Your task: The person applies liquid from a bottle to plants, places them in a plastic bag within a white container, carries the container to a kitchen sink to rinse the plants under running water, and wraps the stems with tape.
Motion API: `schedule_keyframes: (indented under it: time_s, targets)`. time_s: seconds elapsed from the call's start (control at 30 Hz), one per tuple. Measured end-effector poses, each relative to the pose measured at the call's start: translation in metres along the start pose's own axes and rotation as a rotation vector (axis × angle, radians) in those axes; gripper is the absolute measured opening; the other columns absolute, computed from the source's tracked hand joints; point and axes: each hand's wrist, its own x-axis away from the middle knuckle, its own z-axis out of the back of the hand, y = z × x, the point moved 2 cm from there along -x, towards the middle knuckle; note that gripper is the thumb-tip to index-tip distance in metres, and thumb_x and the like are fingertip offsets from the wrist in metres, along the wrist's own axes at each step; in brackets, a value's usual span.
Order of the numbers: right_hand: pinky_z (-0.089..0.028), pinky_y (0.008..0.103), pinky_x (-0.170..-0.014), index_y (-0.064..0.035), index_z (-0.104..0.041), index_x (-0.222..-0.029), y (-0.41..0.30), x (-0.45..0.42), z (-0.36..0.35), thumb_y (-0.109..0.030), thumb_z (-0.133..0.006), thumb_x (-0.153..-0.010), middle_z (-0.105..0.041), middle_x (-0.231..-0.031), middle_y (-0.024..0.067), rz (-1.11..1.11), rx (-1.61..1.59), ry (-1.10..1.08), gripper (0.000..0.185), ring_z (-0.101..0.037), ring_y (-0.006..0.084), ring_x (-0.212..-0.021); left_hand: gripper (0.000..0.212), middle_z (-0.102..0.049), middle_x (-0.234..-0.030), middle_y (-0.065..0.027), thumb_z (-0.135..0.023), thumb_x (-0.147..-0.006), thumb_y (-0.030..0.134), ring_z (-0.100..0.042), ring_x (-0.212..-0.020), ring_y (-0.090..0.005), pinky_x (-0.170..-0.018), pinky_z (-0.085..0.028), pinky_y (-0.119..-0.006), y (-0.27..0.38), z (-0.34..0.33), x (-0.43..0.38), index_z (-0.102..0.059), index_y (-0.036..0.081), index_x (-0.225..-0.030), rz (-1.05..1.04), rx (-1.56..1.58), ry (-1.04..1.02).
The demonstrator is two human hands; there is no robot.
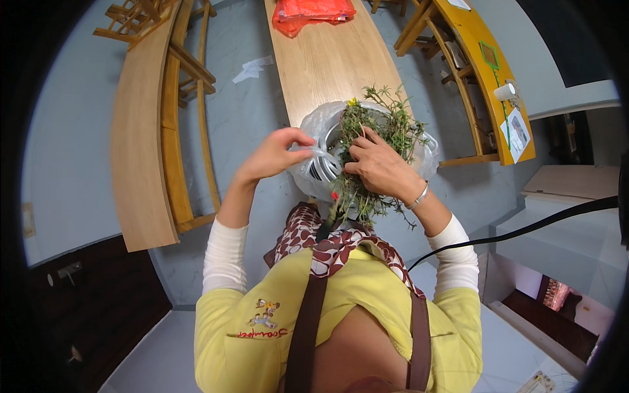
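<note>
My left hand [281, 153] pinches the edge of a clear plastic bag [314, 123] between thumb and fingers. The bag lies around a round container [322, 169] with black-and-white stripes, at the near end of a wood-topped table. With bent fingers, my right hand [381, 159] grips a bushy green plant [393, 118] with thin stems, above and beside the container. One yellow flower [352, 101] shows at its top and a red one [335, 195] lower down. The fingertips of my right hand are partly hidden among the leaves, as is much of the container.
A red plastic bag [312, 14] lies farther up the wood-topped table [334, 64]. Benches and a long table [142, 147] stand at left. On the yellow desk [471, 34] at right are a white cup [504, 92] and printed paper [516, 132]. A black cable [530, 223] runs by my right arm.
</note>
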Motion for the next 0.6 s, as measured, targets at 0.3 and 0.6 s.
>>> schedule_keyframes:
  time_s: [0.3, 0.6]
  targets:
    - [-0.028, 0.0442, -0.099, -0.0081, -0.061, -0.081, -0.013, -0.011, 0.012, -0.001, -0.055, -0.063, -0.052, -0.088, 0.0091, 0.005, -0.088, 0.035, 0.02, -0.047, 0.0246, -0.099, 0.04, -0.06, -0.087, -0.009, -0.07, -0.068, 0.019, -0.056, -0.081, -0.0162, -0.073, -0.043, -0.027, 0.013, 0.009, 0.029, -0.056, -0.001, -0.099, 0.029, 0.719, 0.056]
    - [-0.041, 0.0366, -0.081, -0.0047, -0.054, -0.102, 0.038, 0.082, 0.04, -0.008, -0.062, -0.067, -0.053, -0.102, 0.0125, -0.472, 0.075, 0.879, 0.036, -0.049, 0.0283, -0.098, 0.021, -0.058, -0.066, -0.0125, -0.06, -0.076, 0.019, -0.057, -0.068, -0.0228, -0.073, -0.043, -0.032, 0.059, -0.001, 0.01, -0.06, 0.0, -0.083, 0.104, -0.364, 0.13]
